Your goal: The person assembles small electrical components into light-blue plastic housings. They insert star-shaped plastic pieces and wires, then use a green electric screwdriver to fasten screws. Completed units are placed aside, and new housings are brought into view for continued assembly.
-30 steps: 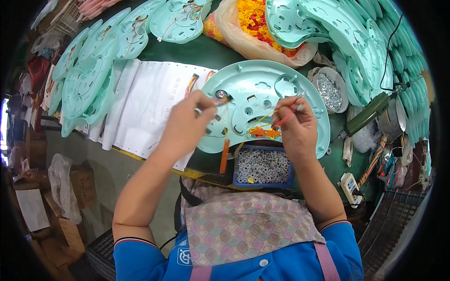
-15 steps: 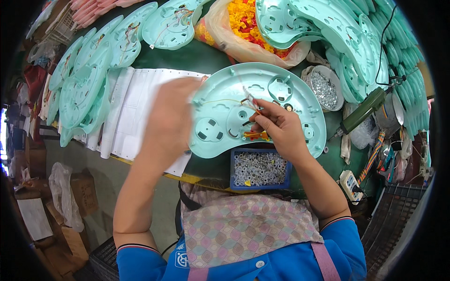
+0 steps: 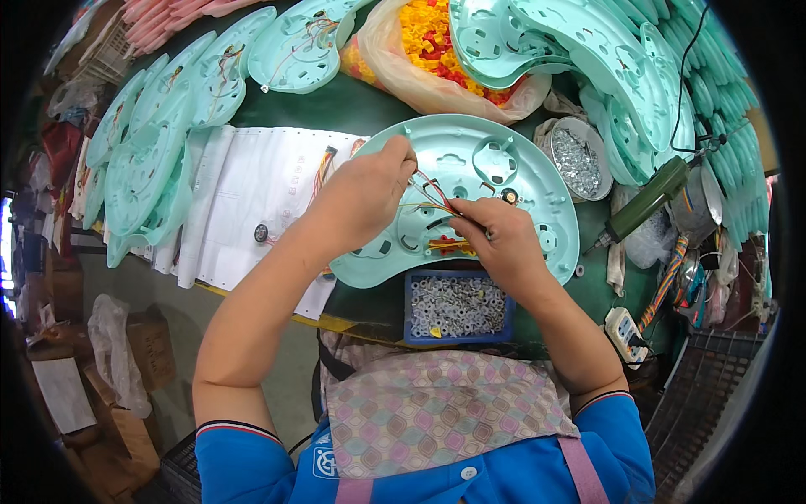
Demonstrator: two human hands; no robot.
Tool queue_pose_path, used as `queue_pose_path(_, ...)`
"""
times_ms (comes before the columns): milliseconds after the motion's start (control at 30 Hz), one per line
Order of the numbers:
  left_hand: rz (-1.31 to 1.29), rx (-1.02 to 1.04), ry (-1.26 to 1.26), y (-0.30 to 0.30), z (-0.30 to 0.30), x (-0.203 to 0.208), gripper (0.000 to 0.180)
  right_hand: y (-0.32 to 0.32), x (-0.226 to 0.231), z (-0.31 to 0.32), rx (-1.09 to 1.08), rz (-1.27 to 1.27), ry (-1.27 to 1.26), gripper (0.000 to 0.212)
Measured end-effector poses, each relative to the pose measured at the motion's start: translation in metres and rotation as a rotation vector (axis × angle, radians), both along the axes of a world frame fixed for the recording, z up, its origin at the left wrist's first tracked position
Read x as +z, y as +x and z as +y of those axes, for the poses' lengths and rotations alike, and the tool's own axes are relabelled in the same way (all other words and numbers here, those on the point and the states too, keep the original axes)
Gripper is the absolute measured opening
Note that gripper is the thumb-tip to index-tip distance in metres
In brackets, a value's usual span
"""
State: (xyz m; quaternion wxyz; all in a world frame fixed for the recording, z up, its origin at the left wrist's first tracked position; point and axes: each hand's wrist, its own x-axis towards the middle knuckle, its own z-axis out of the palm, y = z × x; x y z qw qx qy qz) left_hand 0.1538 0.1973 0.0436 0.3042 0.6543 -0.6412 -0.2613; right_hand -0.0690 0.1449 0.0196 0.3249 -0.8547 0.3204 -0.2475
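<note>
A mint-green curved plastic shell [image 3: 453, 147] lies hollow side up in front of me. Over its middle, my right hand [image 3: 501, 239] pinches a bundle of thin coloured wires [image 3: 438, 195]. My left hand [image 3: 368, 195] is closed at the far-left end of these wires, its fingertips together on them; the exact tip is hidden. Below the right hand, yellow and red parts [image 3: 449, 245] sit in the shell. A small round black part [image 3: 510, 196] is near its right side.
A blue tray of small washers and screws [image 3: 460, 307] stands at the near edge, a metal bowl of screws [image 3: 578, 160] to the right. A green electric screwdriver [image 3: 651, 199] hangs right. White paper sheets [image 3: 231, 210] carry a black disc [image 3: 261, 233]. More shells [image 3: 151, 176] stack left.
My left hand has come from a blur over the paper to the wires above the shell. Paper, black disc and another wire bundle now show. My right hand has barely shifted.
</note>
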Motion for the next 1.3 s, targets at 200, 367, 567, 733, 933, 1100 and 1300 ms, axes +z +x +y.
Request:
queue_pose_path(200,-0.274,0.132,0.000,-0.024,0.009,0.005,0.027,0.008,-0.009,0.001,-0.062,0.182,-0.377,0.020)
queue_pose_path(367,-0.277,-0.036,0.004,-0.040,0.020,-0.009,0.053,0.012,-0.011,0.000,-0.137,0.085,-0.429,0.018)
queue_pose_path(567,0.746,0.107,0.326,-0.039,0.004,-0.021,0.039,-0.011,0.006,-0.015,0.072,-0.046,-0.396,0.036)
queue_pose_path(733,0.950,-0.082,0.375,-0.035,0.002,-0.022,0.034,0.004,0.022,-0.053,0.288,-0.096,-0.803,0.032)
queue_pose_path(933,0.388,0.114,0.339,-0.019,0.008,-0.008,0.028,0.011,0.005,-0.058,0.300,-0.012,-0.511,0.027)
queue_pose_path(1100,-0.063,0.068,-0.128,-0.026,0.016,-0.031,0.023,0.021,-0.001,-0.033,0.130,-0.171,0.327,0.017)
queue_pose_path(1300,-0.188,0.063,-0.102,-0.024,0.023,-0.037,0.028,0.014,0.005,-0.040,0.312,-0.012,-0.027,0.019)
